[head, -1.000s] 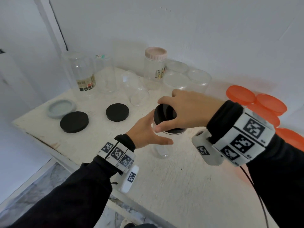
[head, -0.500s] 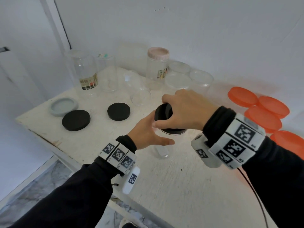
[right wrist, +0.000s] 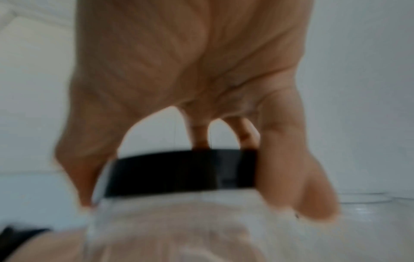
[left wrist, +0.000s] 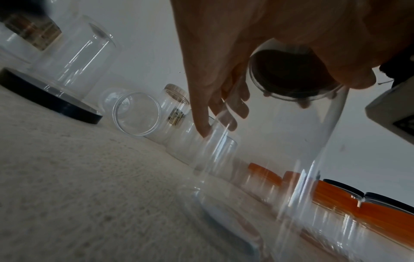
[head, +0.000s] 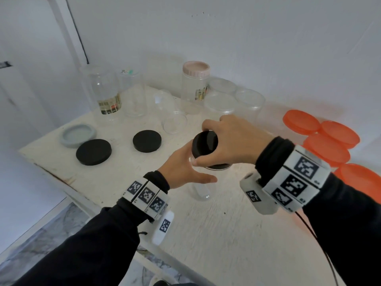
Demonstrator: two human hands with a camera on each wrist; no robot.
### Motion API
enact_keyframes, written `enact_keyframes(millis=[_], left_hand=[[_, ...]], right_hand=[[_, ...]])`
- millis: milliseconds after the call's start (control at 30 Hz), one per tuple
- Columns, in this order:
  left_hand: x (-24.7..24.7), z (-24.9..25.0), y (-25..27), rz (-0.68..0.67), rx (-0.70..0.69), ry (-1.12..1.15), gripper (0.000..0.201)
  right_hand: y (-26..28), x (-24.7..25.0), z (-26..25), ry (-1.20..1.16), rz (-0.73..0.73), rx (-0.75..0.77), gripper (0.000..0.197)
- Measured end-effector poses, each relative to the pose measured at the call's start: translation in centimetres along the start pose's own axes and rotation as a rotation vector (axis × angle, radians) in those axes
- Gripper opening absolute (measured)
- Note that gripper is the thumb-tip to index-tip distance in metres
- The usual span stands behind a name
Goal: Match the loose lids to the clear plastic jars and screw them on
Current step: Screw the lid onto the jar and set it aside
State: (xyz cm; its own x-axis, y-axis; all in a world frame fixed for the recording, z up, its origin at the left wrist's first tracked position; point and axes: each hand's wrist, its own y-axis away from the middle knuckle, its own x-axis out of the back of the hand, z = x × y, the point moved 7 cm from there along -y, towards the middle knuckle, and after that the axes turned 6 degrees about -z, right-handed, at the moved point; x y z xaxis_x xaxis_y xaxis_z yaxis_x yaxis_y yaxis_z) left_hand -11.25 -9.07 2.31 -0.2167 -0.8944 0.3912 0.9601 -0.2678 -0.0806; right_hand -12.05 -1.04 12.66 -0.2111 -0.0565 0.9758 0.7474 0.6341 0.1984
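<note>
Near the middle of the counter (head: 206,234), the left hand (head: 181,172) wraps around a clear jar (head: 201,190) while the right hand (head: 231,141) grips the black lid (head: 204,144) on top, with two loose black lids (head: 93,152) left and open jars (head: 132,93) farther back.

right hand (head: 228,141) rotated on black lid (head: 205,144), index finger now further round its far edge, more lid top exposed, left hand (head: 181,170) thumb shifted slightly on clear jar (head: 201,190)
</note>
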Motion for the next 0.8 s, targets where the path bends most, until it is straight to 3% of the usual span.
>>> enact_keyframes(millis=[100,200,267,333,467,567,633,733,800], left_hand=[[-0.1,0.1,0.0,-0.006,-0.008,0.001,0.08],[-0.1,0.0,0.1,0.005,-0.002,-0.011,0.078],[-0.1,0.0,0.1,0.001,0.001,-0.023,0.076],[-0.2,-0.1,0.1,0.002,0.006,-0.021,0.075],[-0.3,-0.1,0.1,0.0,0.002,0.021,0.078],[-0.3,-0.1,0.3,-0.002,-0.007,0.06,0.078],[-0.3,0.0,0.2,0.003,-0.01,0.038,0.078],[-0.3,-0.1,0.1,0.018,-0.001,0.002,0.076],[-0.4,-0.1,0.1,0.015,0.001,-0.01,0.073]], right_hand=[[0.3,0.0,0.0,0.109,0.008,-0.045,0.069],[0.5,-0.8,-0.1,0.108,-0.26,0.051,0.077],[0.7,-0.8,-0.8,0.067,-0.348,0.153,0.081],[0.4,-0.3,-0.7,0.086,-0.272,0.17,0.074],[0.0,0.1,-0.5,0.076,-0.003,0.053,0.058],[0.0,-0.1,-0.4,0.174,0.094,-0.032,0.071],[0.2,-0.4,0.1,0.198,-0.01,-0.036,0.075],[0.9,-0.9,0.0,0.061,-0.285,0.11,0.074],[1.0,-0.8,-0.4,0.035,-0.3,0.167,0.073]])
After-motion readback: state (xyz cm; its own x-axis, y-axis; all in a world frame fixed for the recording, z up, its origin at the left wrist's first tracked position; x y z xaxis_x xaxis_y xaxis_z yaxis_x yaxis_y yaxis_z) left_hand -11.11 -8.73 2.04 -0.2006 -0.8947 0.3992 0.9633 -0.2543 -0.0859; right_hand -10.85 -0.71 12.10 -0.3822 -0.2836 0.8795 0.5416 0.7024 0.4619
